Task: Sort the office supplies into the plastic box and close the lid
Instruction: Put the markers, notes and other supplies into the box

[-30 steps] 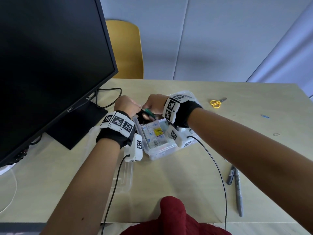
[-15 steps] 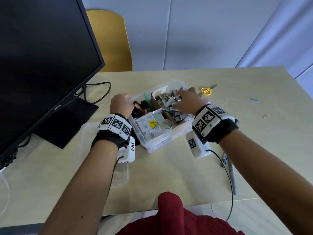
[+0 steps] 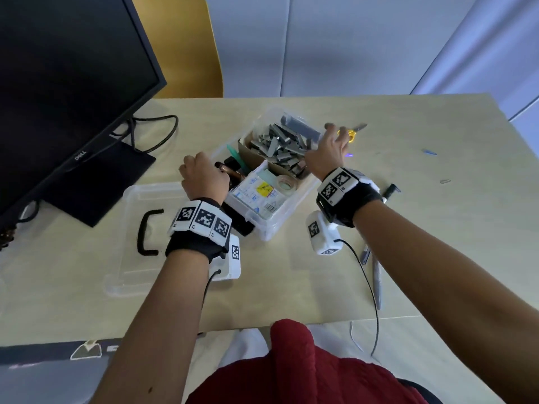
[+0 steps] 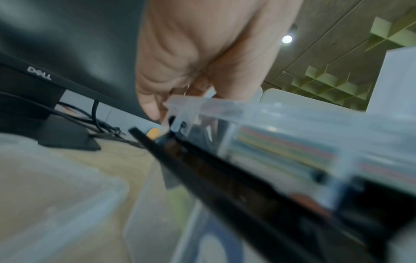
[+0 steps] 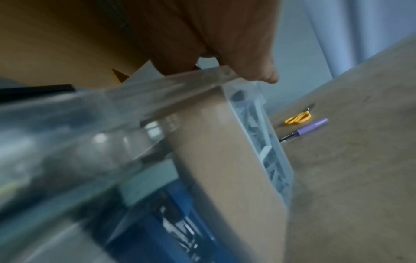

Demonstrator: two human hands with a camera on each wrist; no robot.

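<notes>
Clear plastic box [image 3: 272,225] set mid-tabletop [image 3: 437,228], its left rim gripped by curled fingers of left hand [image 3: 204,179], right rim pinched by right hand [image 3: 328,153], lid [image 3: 131,240] laid beside left edge, scissors [image 3: 348,134] left toward far edge.

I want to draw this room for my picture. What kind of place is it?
It looks like an office or meeting room. A big black computer monitor stands on a pale wooden desk, a yellow chair is pushed up behind it, and a clear plastic box holds office supplies.
</notes>
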